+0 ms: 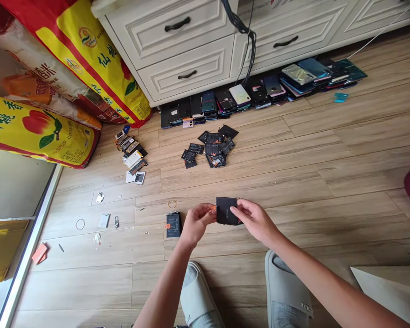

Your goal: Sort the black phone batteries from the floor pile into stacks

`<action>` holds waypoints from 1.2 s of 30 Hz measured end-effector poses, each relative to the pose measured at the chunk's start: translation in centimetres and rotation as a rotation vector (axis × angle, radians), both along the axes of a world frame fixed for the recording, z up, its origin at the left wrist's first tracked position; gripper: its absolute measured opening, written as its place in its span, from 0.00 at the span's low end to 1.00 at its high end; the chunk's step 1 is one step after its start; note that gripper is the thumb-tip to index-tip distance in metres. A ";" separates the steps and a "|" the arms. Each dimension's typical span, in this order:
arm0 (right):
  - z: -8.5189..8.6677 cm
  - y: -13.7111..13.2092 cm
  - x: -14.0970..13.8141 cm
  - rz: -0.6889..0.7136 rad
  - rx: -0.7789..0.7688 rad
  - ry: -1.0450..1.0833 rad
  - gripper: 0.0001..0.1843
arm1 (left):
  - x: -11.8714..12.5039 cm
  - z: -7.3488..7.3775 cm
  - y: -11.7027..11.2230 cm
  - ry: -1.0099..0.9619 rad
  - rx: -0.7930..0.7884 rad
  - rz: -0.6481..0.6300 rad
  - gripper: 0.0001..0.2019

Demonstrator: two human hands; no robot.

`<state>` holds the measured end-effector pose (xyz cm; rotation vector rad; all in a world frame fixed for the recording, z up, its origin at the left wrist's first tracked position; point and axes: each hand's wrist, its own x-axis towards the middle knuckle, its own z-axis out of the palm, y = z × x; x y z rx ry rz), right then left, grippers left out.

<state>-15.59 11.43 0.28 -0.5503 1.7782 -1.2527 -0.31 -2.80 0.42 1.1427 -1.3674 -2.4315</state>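
Note:
Between my two hands, above the wood-look floor, is a flat black phone battery [225, 212], perhaps with others under it. My right hand [254, 219] grips its right side, with the thumb on top. My left hand [197, 223] is closed at its left edge, pinching near a small orange tab. Just left of my left hand lies a dark phone battery stack [173, 225] with an orange label. Farther forward, a loose pile of black phone batteries [213, 148] is spread on the floor. A second heap of mixed batteries [132, 155] sits to its left.
Stacked phones [239, 94] line the base of a white cabinet [187, 54], with cables [248, 41] hanging down. Yellow and red sacks [54, 132] stand at left. Rubber bands [171, 204], small scraps and an orange piece [40, 253] lie about. My slippered feet [198, 291] are below.

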 end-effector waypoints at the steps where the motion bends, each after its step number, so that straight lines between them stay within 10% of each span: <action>1: 0.1 0.1 0.0 -0.011 0.004 0.004 0.28 | 0.0 -0.1 0.0 0.000 -0.006 0.012 0.24; 22: -0.5 0.0 1.0 -0.066 0.130 0.068 0.27 | -0.1 -0.8 2.8 -0.209 -0.809 -0.004 0.09; 36: -2.3 0.0 0.2 -0.272 0.112 -0.134 0.33 | 0.6 -0.7 3.3 -0.085 -0.939 -0.003 0.11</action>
